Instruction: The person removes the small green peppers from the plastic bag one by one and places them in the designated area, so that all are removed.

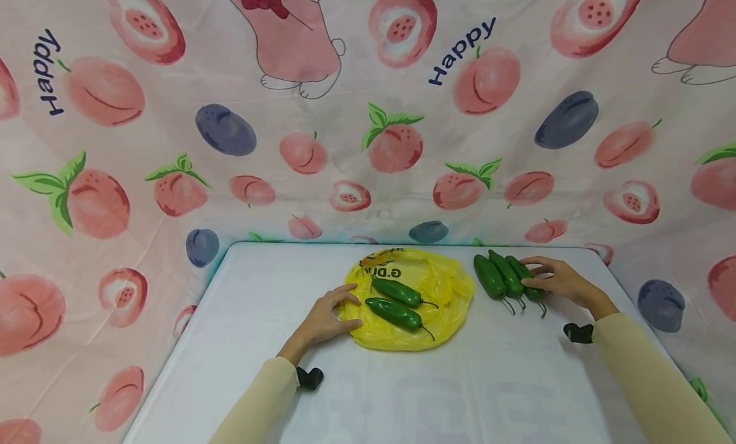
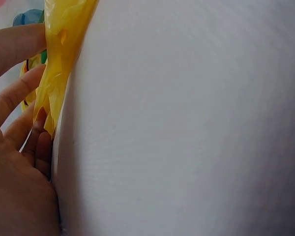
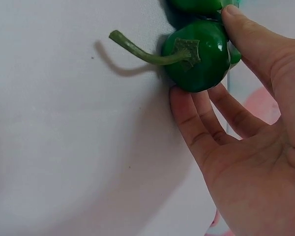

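A yellow plastic bag (image 1: 420,339) lies flat at the middle of the table in the head view. On it rest two green chili peppers, an upper one (image 1: 398,292) and a lower one (image 1: 394,314). My left hand (image 1: 324,316) touches the bag's left edge, thumb and fingers spread apart. To the right of the bag, three more peppers lie side by side: a left one (image 1: 489,276), a middle one (image 1: 506,273) and a right one (image 1: 519,268). My right hand (image 1: 566,283) holds the right pepper (image 3: 214,54) between thumb and fingers, its stem pointing toward me.
The white table (image 1: 247,284) meets a fruit-printed cloth (image 1: 345,150) along its back edge, and the cloth also hangs at both sides. A black wrist camera (image 1: 310,379) sits by the left sleeve, and another camera (image 1: 578,333) by the right.
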`<state>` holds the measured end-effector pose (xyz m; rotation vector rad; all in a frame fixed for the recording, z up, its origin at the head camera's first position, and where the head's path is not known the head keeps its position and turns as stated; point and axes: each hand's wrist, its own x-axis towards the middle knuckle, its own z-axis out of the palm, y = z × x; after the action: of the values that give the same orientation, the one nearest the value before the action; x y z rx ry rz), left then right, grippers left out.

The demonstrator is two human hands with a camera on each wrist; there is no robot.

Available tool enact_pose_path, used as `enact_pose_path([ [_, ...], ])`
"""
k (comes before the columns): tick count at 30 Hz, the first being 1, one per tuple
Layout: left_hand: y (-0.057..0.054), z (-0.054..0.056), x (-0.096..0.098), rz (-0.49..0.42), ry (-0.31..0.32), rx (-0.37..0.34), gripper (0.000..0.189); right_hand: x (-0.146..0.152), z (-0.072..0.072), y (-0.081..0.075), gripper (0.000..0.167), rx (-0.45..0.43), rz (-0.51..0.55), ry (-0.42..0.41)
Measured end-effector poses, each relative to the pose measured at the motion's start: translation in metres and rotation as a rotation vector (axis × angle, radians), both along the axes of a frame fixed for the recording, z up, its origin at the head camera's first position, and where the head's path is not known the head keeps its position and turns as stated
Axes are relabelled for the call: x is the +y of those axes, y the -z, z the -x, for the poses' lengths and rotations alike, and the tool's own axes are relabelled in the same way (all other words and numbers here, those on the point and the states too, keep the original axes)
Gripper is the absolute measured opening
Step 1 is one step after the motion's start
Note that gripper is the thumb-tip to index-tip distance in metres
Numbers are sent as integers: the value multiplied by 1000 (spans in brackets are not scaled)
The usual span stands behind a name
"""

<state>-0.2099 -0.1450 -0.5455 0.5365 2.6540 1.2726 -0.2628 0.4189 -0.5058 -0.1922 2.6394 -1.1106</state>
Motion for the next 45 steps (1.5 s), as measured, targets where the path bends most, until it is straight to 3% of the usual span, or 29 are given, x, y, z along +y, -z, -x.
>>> enact_pose_path([
  [12, 2, -2, 0, 3, -5, -1, 30, -4, 1, -13, 69, -19, -88, -71],
  [27, 2, -4, 0, -6, -3, -13, 30, -7, -2, -39, 81, -17, -176, -126],
  [34, 2, -3, 1, -1, -7, -14, 30, -11, -1, -45, 82, 79, -229, -102],
  [45, 1, -1, 0, -5, 7, 8, 31, -31, -9, -66, 79, 183, -165, -85],
])
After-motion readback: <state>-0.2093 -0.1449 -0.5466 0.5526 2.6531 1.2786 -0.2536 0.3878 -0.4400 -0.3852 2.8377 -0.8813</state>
